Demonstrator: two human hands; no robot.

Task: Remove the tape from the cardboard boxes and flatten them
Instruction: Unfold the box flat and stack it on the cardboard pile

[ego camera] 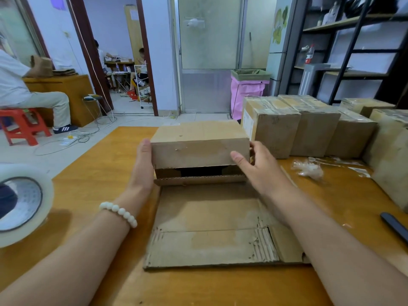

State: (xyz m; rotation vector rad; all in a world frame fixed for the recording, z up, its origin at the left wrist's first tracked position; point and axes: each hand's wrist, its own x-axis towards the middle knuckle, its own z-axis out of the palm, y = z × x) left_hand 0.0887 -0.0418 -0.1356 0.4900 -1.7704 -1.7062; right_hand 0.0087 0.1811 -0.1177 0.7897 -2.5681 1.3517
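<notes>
Left hand (143,164) presses flat on the box (199,149) at its left end, right hand (257,166) grips the right corner; box sits mid-table on flattened cardboard (209,246), so push evenly, letting loose flaps fold

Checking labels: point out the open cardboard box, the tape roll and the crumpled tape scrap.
open cardboard box (199,151): head view, front wall.
tape roll (47,195): head view, clear outer band.
crumpled tape scrap (308,170): head view, its middle.
</notes>
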